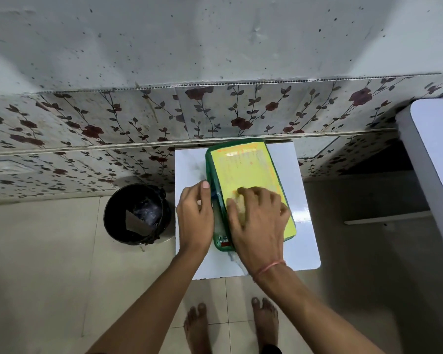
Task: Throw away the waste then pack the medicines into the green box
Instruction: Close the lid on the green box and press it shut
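The green box (243,172) lies on a small white table (302,200), its yellow-labelled lid on top. My left hand (195,215) grips the box's left side wall, thumb up by the lid edge. My right hand (258,218) lies flat on the near part of the lid, fingers spread and pressing down. No medicines show outside the box; its inside is hidden by the lid. A black waste bin (136,213) stands on the floor left of the table, with a scrap of paper and pale waste inside.
A floral-patterned wall (87,129) runs just behind the table. A white table or counter edge (430,159) stands at the right. Beige floor tiles lie below, and my bare feet (230,325) stand in front of the table.
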